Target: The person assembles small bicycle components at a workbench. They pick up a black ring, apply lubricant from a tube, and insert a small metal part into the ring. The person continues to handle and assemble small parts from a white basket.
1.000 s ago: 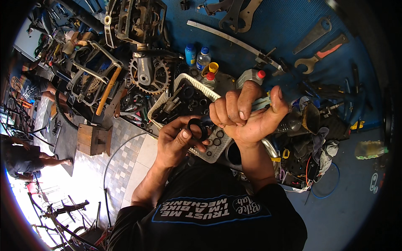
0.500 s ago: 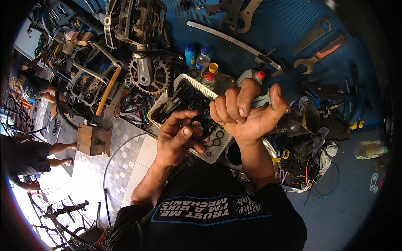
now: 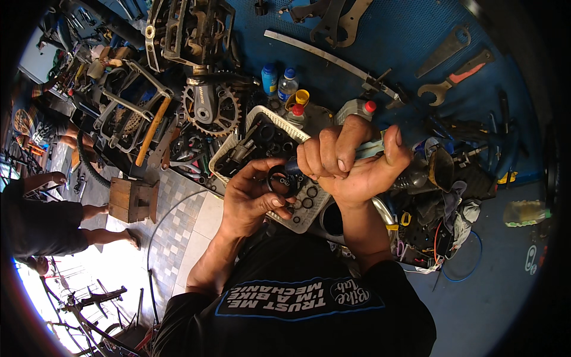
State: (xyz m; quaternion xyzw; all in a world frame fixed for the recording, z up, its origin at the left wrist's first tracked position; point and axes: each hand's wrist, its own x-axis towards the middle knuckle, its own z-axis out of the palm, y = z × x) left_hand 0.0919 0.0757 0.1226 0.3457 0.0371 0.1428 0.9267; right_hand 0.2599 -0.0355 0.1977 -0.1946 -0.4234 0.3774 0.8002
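Note:
My left hand [image 3: 250, 202] pinches a black ring-shaped part [image 3: 270, 181] between thumb and fingers, its opening showing. Close beside it, my right hand [image 3: 352, 163] has its fingers curled round a tool with a pale handle [image 3: 371, 149], the thumb stretched out. The tool's dark end points at the ring; whether it touches cannot be made out, nor can its exact kind. Under both hands sits a cream plastic basket [image 3: 286, 122] with black rings [image 3: 307, 202] and small dark parts in it.
Behind the basket stand a blue bottle [image 3: 270, 79] and a red-capped bottle [image 3: 296, 113]. A crankset [image 3: 204, 107] and a wooden-handled hammer [image 3: 153, 131] lie left. Wrenches [image 3: 447, 83] hang on the blue board. A wooden stool [image 3: 128, 200] and another person [image 3: 47, 229] are farther left.
My left hand has turned the black ring slightly, so its opening shows more. My right hand has shifted a little. At the far left, the other person has moved legs and arm.

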